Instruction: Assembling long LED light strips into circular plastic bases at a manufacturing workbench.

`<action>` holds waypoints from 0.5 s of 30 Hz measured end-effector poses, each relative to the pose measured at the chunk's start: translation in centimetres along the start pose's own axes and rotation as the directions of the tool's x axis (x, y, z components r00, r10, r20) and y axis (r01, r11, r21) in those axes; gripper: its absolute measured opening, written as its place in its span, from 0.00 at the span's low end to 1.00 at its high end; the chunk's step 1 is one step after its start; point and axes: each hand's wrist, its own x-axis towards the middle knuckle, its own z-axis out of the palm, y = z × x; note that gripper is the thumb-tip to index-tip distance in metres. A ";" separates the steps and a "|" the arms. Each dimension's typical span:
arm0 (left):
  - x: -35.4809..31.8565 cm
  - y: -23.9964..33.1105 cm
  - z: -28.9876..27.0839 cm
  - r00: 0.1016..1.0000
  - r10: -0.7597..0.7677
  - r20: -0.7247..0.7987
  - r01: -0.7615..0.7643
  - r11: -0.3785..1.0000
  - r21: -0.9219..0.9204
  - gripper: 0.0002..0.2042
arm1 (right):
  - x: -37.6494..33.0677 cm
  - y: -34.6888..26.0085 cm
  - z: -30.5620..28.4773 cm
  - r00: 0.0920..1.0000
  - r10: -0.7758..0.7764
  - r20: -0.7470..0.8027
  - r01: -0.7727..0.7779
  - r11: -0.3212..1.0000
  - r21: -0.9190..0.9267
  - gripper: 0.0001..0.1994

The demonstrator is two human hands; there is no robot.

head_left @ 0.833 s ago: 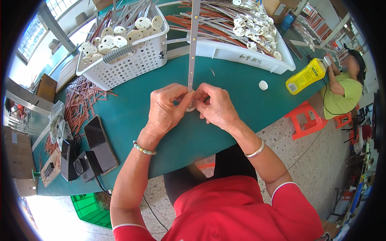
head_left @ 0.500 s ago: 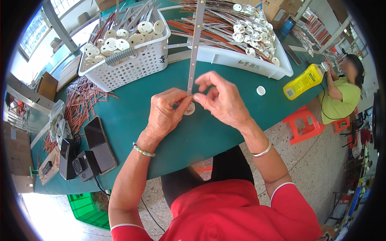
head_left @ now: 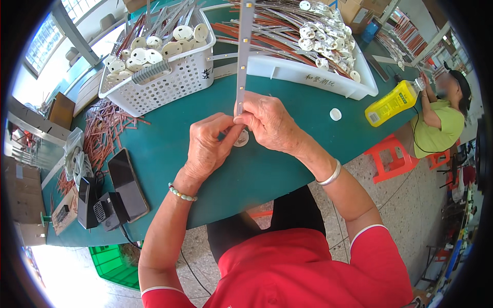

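A long narrow grey strip [head_left: 241, 56] with small light squares runs from my hands up across the green table [head_left: 169, 154]. My right hand [head_left: 269, 123] pinches its near end, and my left hand [head_left: 208, 146] meets it there, fingers closed on the same end. A small round white disc [head_left: 241, 138] peeks out just beneath my fingers; what holds it is hidden.
A white mesh basket [head_left: 169, 77] of round white discs stands at the back left, a white tray [head_left: 308, 77] of wired parts at the back right. A yellow bottle [head_left: 393, 102], a white cap [head_left: 335, 114], copper wires [head_left: 105, 133] and phones [head_left: 126, 182] lie around. A person in green [head_left: 436, 123] sits right.
Both hands have lifted slightly and shifted along the strip's near end; the right hand now grips the strip higher, and the white disc shows below the fingers.
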 end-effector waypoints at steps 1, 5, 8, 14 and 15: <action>0.0 -0.1 0.1 1.000 0.003 -0.020 -0.003 1.000 -0.015 0.04 | 0.1 0.0 0.0 1.000 0.003 0.007 -0.004 1.000 0.012 0.11; -0.2 0.1 -0.1 1.000 -0.018 -0.017 0.019 1.000 0.023 0.04 | 0.4 0.0 0.1 0.999 -0.028 0.023 0.028 1.000 -0.012 0.11; -0.4 0.2 -0.1 1.000 -0.021 -0.009 0.021 0.999 0.033 0.04 | 0.4 -0.2 0.0 0.998 -0.054 0.024 0.054 0.998 -0.022 0.10; -0.7 -0.4 0.4 0.998 0.016 -0.063 -0.016 1.000 0.003 0.05 | 0.4 -0.2 0.0 0.994 -0.107 0.006 0.108 0.993 -0.049 0.09; -0.8 -0.5 0.5 0.998 -0.002 -0.061 0.002 1.000 0.004 0.05 | 0.4 -0.2 -0.1 0.994 -0.106 0.016 0.107 0.993 -0.048 0.09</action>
